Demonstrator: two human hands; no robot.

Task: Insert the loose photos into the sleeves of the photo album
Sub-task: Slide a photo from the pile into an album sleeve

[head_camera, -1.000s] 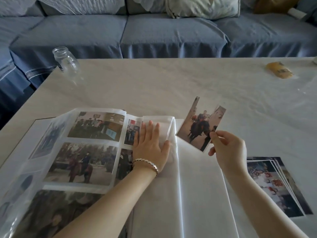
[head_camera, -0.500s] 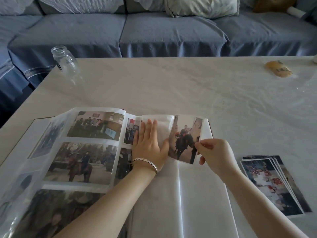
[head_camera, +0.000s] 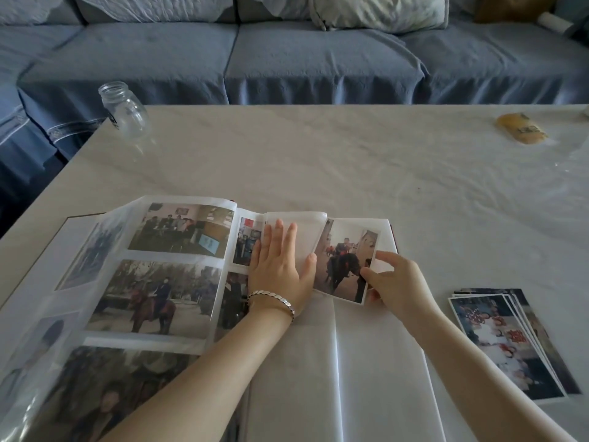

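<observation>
Photo (head_camera: 345, 256) of a rider lies on the album's (head_camera: 366, 378) blank right page by the table's (head_camera: 318, 161) near edge, its right edge pinched by the right hand (head_camera: 398, 288), while the left hand (head_camera: 280, 266) presses flat, fingers straight, on the sleeve (head_camera: 302, 229) just beside it.

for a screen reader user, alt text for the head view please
A person's right hand pinches a loose photo of a horse rider over an empty page of the open photo album, while the left hand lies flat on the sleeve page beside it. A stack of photos lies on the pale table to the right; a glass jar sits far left.
</observation>
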